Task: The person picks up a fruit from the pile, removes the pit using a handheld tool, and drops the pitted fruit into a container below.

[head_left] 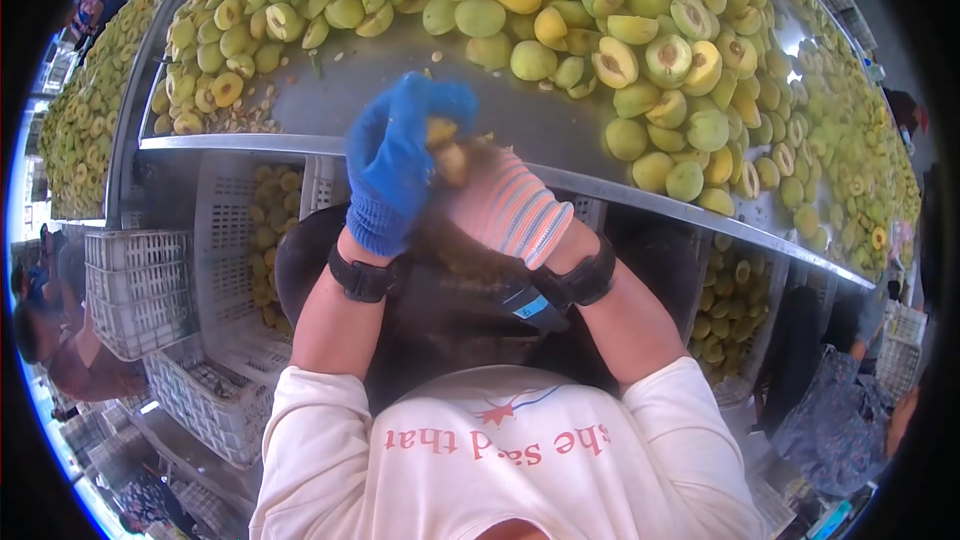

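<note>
My left hand (395,155), in a blue glove, is closed around a yellowish fruit piece (440,132) in front of the metal table's near edge (590,185). Against it, on the right, is my right hand (503,208) in a pink striped glove. Its fingers are blurred, and what they hold is hard to make out. A brownish fruit part (453,164) shows between the two hands. Halved green and yellow fruits (668,60) are heaped on the table behind them.
A white crate with fruit (235,280) stands below the table at left, near stacked crates (138,290). Another fruit-filled crate (735,310) is under the table at right. Other people sit at far left (85,360) and lower right (835,420).
</note>
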